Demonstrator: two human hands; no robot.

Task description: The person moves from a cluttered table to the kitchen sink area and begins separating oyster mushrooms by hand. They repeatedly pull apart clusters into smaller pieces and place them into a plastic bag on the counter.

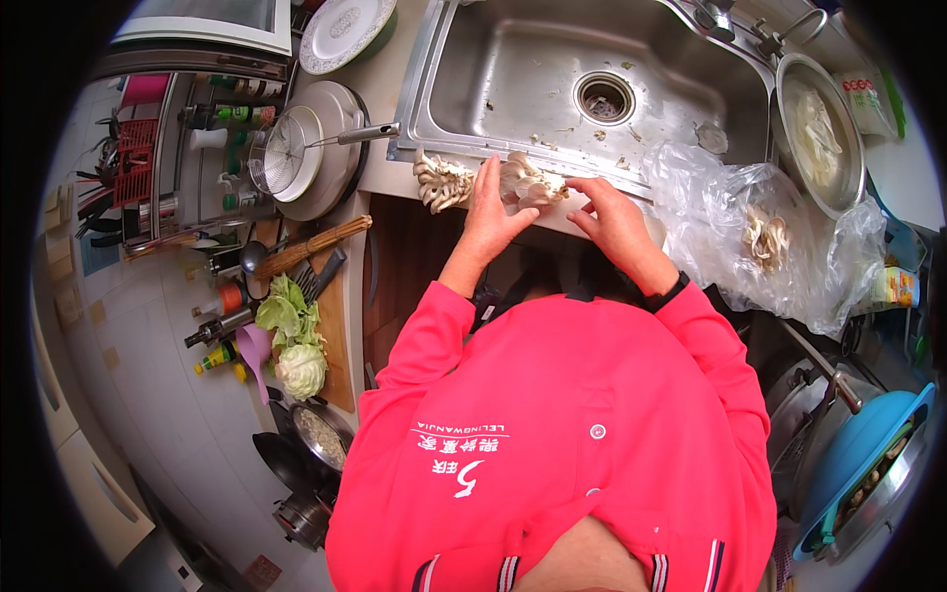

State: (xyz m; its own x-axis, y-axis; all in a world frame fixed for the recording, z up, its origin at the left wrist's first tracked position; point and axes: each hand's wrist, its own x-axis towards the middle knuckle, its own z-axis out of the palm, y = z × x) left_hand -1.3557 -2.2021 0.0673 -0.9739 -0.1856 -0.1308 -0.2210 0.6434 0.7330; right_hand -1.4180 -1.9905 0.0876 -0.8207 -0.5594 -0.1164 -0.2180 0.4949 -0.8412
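Note:
A cluster of oyster mushrooms is between my hands at the sink's near edge. My left hand is against its left side, fingers straight and thumb reaching along its lower side, steadying it. On the right, my right hand has bent fingers touching the cluster's end, with a gap between finger and thumb. Another mushroom cluster lies on the counter just left of my left hand. More mushrooms rest in a clear plastic bag to the right.
Beyond my hands is a steel sink with scraps around its drain. A metal basin stands right of it. Plates and a wire skimmer are at left, above a cabbage. A blue basin is at lower right.

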